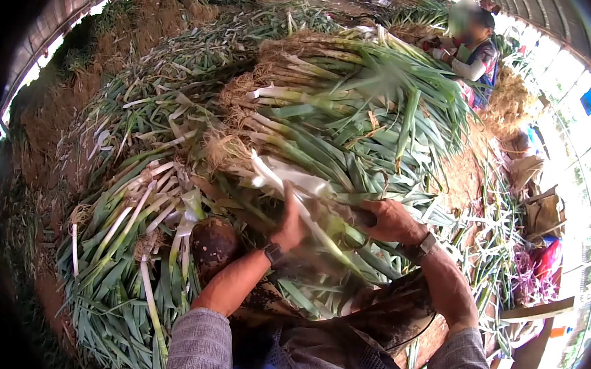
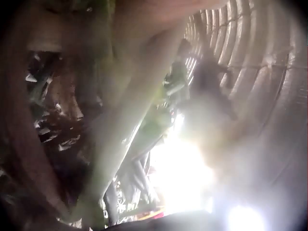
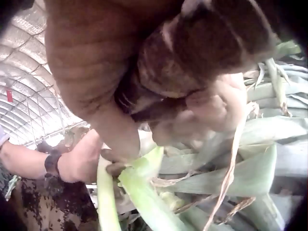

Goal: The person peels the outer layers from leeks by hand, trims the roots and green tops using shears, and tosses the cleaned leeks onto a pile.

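Note:
A leek (image 1: 310, 222) with a white shaft and green upper end slants across the person's lap. The left hand (image 1: 289, 226) grips it from the side; its pale shaft (image 2: 127, 115) fills much of the left wrist view, blurred. In the right hand (image 1: 393, 221), curled fingers hold a dark handle (image 3: 144, 103), whose far end is hidden by the hand. The right thumb (image 3: 122, 139) lies right at a leek's leaf base (image 3: 144, 168). Under both hands are more leeks and their leaves (image 3: 226, 168).
A large heap of leeks (image 1: 345, 112) with roots lies in front, and another pile (image 1: 123, 265) lies left. Loose leaves and trimmings (image 1: 185, 75) spread behind. Another person (image 1: 479, 62) sits at the far right. Cardboard (image 1: 543, 215) and a pink bundle (image 1: 544, 263) are at the right edge.

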`<state>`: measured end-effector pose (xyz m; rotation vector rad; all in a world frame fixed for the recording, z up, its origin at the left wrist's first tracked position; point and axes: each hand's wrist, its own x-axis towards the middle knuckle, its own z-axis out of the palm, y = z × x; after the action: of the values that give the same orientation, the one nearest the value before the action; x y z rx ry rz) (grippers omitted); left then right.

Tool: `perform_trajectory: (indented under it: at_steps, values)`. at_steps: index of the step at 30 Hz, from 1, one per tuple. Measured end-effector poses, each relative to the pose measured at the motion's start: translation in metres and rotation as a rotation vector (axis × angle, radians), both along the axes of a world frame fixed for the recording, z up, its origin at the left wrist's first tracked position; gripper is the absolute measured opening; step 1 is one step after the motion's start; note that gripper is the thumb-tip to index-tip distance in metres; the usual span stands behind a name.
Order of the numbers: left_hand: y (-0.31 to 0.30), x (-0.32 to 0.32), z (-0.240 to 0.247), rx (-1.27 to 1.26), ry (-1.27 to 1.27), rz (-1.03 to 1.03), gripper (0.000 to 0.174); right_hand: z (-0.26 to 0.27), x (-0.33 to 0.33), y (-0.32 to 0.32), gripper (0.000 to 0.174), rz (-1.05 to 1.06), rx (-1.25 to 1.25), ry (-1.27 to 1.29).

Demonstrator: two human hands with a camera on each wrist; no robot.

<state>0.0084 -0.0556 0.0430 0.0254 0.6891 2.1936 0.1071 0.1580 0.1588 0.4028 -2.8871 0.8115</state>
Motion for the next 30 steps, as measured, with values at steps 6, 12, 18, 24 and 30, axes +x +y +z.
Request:
perform_trajectory:
  at_steps: [6,12,18,24,30]
  values:
    - [0.003,-0.008,0.023,-0.099,-0.043,0.129,0.088,0.005,0.0,0.008,0.037,-0.077,0.133,-0.111]
    - [-0.002,-0.014,0.005,-0.025,0.123,-0.006,0.097,0.002,-0.007,-0.002,0.037,-0.009,0.006,-0.013]
    - [0.002,-0.009,0.02,-0.161,0.08,0.021,0.095,0.006,-0.013,-0.001,0.036,-0.089,0.073,-0.048]
    - [0.001,-0.005,0.035,-0.147,0.126,0.056,0.084,-0.002,-0.023,-0.008,0.037,-0.104,0.141,-0.075]
    - [0.005,-0.007,0.026,-0.181,0.029,0.114,0.082,-0.005,-0.03,-0.011,0.039,-0.188,-0.061,-0.017]
